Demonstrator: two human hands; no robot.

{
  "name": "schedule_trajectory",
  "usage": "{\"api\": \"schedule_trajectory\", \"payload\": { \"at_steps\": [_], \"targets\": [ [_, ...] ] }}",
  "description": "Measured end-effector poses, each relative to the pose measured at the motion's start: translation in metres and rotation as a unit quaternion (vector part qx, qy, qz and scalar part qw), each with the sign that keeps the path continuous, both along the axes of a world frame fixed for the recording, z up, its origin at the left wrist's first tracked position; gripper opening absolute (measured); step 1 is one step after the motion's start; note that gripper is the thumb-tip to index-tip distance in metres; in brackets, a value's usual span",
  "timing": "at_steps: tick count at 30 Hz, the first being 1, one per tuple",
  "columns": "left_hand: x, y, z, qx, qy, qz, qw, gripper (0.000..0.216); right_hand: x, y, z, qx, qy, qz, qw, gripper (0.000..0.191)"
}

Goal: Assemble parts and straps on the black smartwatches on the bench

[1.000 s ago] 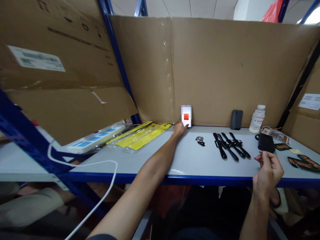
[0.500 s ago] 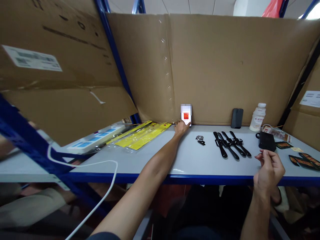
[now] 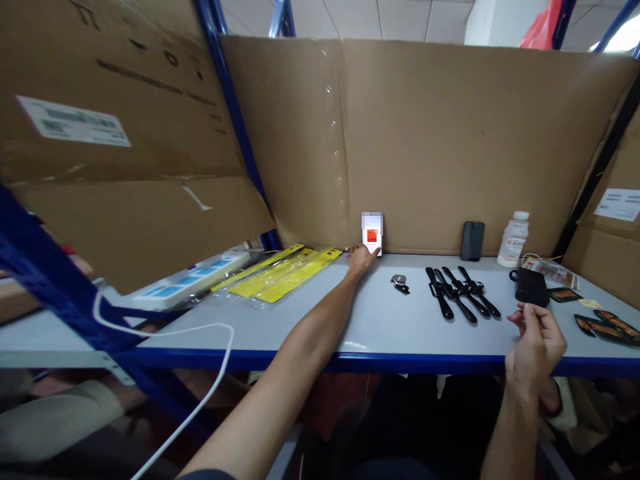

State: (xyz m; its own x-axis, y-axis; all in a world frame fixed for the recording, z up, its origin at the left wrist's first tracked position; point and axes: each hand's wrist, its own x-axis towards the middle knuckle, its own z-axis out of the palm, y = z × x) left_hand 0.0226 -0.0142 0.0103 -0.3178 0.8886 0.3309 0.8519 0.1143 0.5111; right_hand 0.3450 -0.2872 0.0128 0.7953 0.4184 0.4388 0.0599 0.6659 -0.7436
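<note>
The left hand (image 3: 361,257) reaches far out and its fingertips touch the bottom of the small phone (image 3: 373,233), which stands up tall against the cardboard wall (image 3: 440,147). The right hand (image 3: 536,343) is well away, loosely curled and holding nothing. The phone's top is blurred.

Two bare forearms, no watch or rings; left hand (image 3: 361,257) and right hand (image 3: 535,341) ungloved, dark sleeve edge far behind the fingers.

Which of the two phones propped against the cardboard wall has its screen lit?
The white-framed phone at the left hand, glowing white with a red square. The dark phone beside the white plastic bottle is unlit.
</note>
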Motion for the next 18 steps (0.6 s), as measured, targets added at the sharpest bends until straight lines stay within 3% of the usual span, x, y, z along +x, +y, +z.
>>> {"api": "schedule_trajectory", "payload": {
  "at_steps": [18],
  "targets": [
    [0.0026,-0.0064,0.0026,0.002,0.017,-0.004,1.0,0.073,-0.0009,-0.001,0.0014,-0.004,-0.003,-0.001,1.0,0.018]
  ]
}}
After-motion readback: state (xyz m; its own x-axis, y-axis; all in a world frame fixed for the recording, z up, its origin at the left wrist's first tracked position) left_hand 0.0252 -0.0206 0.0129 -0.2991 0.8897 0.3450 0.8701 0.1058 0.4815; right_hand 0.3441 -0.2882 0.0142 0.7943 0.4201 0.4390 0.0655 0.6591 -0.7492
